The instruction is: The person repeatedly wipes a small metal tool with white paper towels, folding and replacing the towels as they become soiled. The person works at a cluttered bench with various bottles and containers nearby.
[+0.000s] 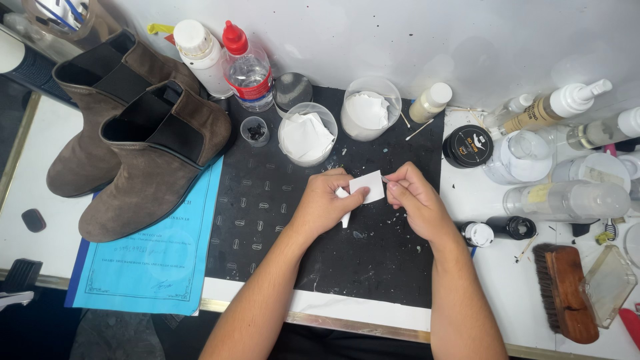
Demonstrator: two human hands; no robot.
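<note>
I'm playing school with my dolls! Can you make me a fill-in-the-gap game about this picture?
1. Both hands, left hand and right hand, hold a small white ____ over the black mat.
2. The two brown ____ stand on the person's left.
3. The wooden brush lies on the person's ____ side.
4. Under the boots lies a ____ sheet of paper.

Missing words: paper; boots; right; blue
</note>
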